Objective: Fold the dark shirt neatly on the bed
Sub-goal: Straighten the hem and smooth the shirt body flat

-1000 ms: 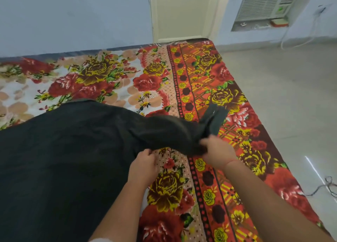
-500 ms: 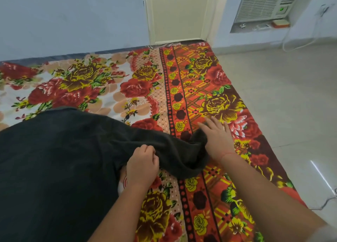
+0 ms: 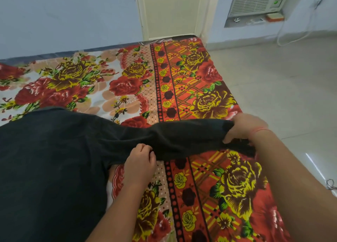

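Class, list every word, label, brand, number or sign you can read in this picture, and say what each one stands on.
Green display on the window air conditioner: lit characters, too small and blurred to read.
Orange and white box below the unit: no lettering can be made out.
Dark shirt: no print or label visible.
Floral bedsheet: pattern only, no words.
So no text here can be quoted.
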